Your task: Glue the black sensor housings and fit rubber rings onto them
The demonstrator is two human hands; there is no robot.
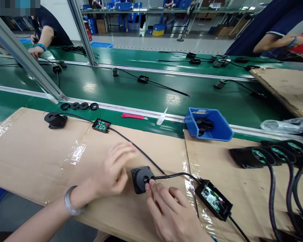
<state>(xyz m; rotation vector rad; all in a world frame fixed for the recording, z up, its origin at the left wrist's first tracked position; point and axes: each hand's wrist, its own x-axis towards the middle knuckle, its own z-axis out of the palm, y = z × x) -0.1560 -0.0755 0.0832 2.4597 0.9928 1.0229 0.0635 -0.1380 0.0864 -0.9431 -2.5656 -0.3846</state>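
Note:
A black round housing with a square flange (141,179) sits on the cardboard, a thick black cable leaving its side. My right hand (170,208) pinches with thumb and fingertips at the housing's centre opening, where small wires show; exactly what lies between the tips is hidden. To the left, my left hand (116,168) hovers just off the housing, blurred, fingers loosely bent and thumb apart, with nothing visible in it. The cable runs right to a black box with an exposed circuit board (214,200). A silver bangle (74,201) circles my left wrist.
Farther left lie another flanged housing (55,120) and its circuit box (101,125). Behind are black rings (84,106), a red cutter (133,116), a small bottle (161,118) and a blue bin (209,124). Several cabled housings (252,156) stand right. Two people work across the green conveyor (98,79).

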